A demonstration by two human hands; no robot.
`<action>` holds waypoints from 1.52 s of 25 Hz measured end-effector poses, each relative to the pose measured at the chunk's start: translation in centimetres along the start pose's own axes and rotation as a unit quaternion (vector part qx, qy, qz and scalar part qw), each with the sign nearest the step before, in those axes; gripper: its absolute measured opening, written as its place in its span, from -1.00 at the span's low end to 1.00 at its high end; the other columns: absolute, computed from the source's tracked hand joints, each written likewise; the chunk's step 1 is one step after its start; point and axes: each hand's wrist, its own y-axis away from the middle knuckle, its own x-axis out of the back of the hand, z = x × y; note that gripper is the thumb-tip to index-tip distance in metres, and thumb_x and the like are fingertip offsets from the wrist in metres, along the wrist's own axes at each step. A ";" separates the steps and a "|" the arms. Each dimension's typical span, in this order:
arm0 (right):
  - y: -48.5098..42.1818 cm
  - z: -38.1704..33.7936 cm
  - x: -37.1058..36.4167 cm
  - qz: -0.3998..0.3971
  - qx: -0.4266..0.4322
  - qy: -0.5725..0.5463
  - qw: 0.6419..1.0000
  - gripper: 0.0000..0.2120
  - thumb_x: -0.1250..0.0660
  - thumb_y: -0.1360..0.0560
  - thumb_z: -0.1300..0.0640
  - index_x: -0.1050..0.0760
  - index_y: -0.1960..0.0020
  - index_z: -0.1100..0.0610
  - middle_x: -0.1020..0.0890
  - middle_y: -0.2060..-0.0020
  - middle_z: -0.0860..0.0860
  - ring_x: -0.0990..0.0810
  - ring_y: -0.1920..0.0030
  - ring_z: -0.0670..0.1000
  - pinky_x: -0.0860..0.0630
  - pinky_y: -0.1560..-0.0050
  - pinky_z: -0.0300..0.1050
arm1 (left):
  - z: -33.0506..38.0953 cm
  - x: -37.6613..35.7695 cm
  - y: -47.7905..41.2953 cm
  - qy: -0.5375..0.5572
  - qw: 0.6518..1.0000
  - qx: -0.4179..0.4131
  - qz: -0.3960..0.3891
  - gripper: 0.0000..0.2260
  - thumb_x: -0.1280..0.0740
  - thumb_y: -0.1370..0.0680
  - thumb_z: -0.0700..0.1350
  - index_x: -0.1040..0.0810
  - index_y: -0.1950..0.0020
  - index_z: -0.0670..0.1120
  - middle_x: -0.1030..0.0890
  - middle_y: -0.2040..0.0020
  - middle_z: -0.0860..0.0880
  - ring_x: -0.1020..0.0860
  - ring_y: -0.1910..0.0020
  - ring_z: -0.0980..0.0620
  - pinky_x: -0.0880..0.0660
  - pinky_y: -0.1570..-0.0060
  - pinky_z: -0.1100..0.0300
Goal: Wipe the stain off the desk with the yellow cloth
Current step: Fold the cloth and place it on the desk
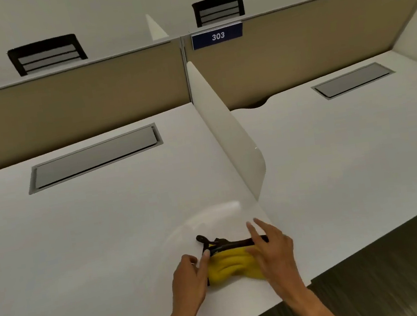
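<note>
I see the yellow cloth (230, 266), bunched with a black trim, lying near the front right corner of the white desk (80, 242), close to its front edge and just short of the white divider panel (228, 133). My left hand (189, 278) pinches its left end; my right hand (271, 248) rests on its right end, fingers spread. No stain shows (only a faint arc-shaped sheen beyond the cloth), so I judge wiping may be finished, though I cannot tell for certain.

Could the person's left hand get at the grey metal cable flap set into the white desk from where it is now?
Probably yes. The left hand is at the bunched yellow cloth, and only bare white desk lies between it and the grey metal cable flap.
</note>
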 end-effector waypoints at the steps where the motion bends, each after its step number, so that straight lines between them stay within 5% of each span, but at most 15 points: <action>1: 0.5 0.1 0.4 0.000 -0.129 -0.044 0.991 -0.48 -0.50 -0.47 0.01 -0.51 -0.39 0.06 -0.51 -0.38 0.14 -0.55 -0.28 0.19 -0.53 -0.13 0.13 | 0.3 -0.5 0.1 0.005 1.000 0.006 0.001 -0.55 -0.22 -0.58 0.33 -0.47 -0.10 -0.06 -0.62 0.10 0.02 -0.59 0.13 0.07 -0.50 0.16 0.17; 4: 1.1 0.0 0.7 -0.111 -0.338 -0.097 0.929 -0.39 -0.33 -0.55 -0.18 -0.33 -0.45 0.16 -0.41 -0.35 0.16 -0.45 -0.28 0.21 -0.48 -0.21 0.13 | 0.8 -1.7 0.2 -0.001 1.000 0.028 0.010 -0.51 -0.32 -0.53 0.34 -0.39 -0.15 -0.05 -0.60 -0.02 -0.03 -0.60 0.01 -0.02 -0.54 0.02 0.07; 7: 0.1 -0.2 0.6 -0.167 -0.377 -0.171 0.895 -0.28 -0.35 -0.51 -0.25 -0.26 -0.42 0.22 -0.44 -0.32 0.20 -0.48 -0.29 0.27 -0.48 -0.24 0.14 | 1.1 -2.3 -0.2 -0.012 0.998 0.057 0.020 -0.49 -0.36 -0.51 0.32 -0.46 -0.12 -0.12 -0.59 -0.05 -0.08 -0.59 -0.05 -0.09 -0.55 -0.09 -0.02; 10: -1.8 0.9 0.7 -0.212 -0.407 -0.202 0.865 -0.26 -0.40 -0.47 -0.26 -0.29 -0.38 0.25 -0.51 -0.31 0.20 -0.52 -0.29 0.24 -0.50 -0.26 0.10 | 1.4 -2.4 -0.6 -0.025 0.997 0.073 0.004 -0.54 -0.38 -0.50 0.30 -0.46 0.06 -0.11 -0.56 0.02 -0.10 -0.59 -0.03 -0.11 -0.49 0.04 0.07; 18: -4.2 -0.5 1.1 -0.094 -0.308 -0.203 0.925 -0.58 -0.19 -0.64 -0.09 -0.42 -0.24 0.27 -0.52 -0.20 0.21 -0.55 -0.17 0.25 -0.50 -0.16 0.07 | 2.3 -2.3 0.8 0.131 0.988 0.036 0.071 -0.70 -0.34 -0.60 0.13 -0.37 -0.07 -0.07 -0.56 0.15 0.06 -0.56 0.20 0.13 -0.36 0.36 0.36; 24: -10.7 -6.5 1.8 -0.012 -0.167 -0.266 0.949 -0.63 -0.16 -0.65 -0.07 -0.45 -0.25 0.20 -0.52 -0.13 0.10 -0.52 -0.12 0.11 -0.53 -0.10 -0.02 | 4.6 3.5 -1.6 0.213 0.951 -0.020 0.225 -0.81 -0.30 -0.63 0.04 -0.40 -0.14 -0.03 -0.57 0.12 0.13 -0.59 0.15 0.14 -0.42 0.31 0.39; 28: -19.1 -12.3 0.9 0.018 -0.100 -0.287 0.953 -0.68 -0.16 -0.66 -0.04 -0.46 -0.21 0.20 -0.51 -0.10 0.08 -0.52 -0.10 0.09 -0.52 -0.05 -0.07 | 6.5 10.0 -7.9 0.228 0.926 -0.064 0.293 -0.77 -0.29 -0.66 -0.02 -0.46 -0.23 -0.13 -0.61 0.01 -0.02 -0.60 0.09 0.03 -0.43 0.22 0.39; 33: -30.3 -19.4 -1.6 0.034 -0.066 -0.261 0.963 -0.67 -0.16 -0.67 -0.02 -0.45 -0.25 0.21 -0.51 -0.15 0.12 -0.46 -0.04 -0.01 -0.42 0.01 -0.22 | 8.4 18.1 -18.0 0.214 0.916 -0.098 0.325 -0.68 -0.28 -0.67 -0.09 -0.47 -0.36 -0.24 -0.62 -0.15 -0.17 -0.60 -0.09 -0.12 -0.56 -0.03 0.11; 38: -39.4 -22.4 -6.0 0.041 -0.070 -0.238 0.968 -0.65 -0.14 -0.68 -0.01 -0.46 -0.24 0.25 -0.52 -0.15 0.17 -0.54 -0.11 0.10 -0.51 -0.06 -0.13 | 8.9 21.1 -28.0 0.208 0.920 -0.104 0.314 -0.61 -0.26 -0.68 -0.10 -0.42 -0.45 -0.27 -0.59 -0.29 -0.24 -0.58 -0.24 -0.20 -0.55 -0.19 0.00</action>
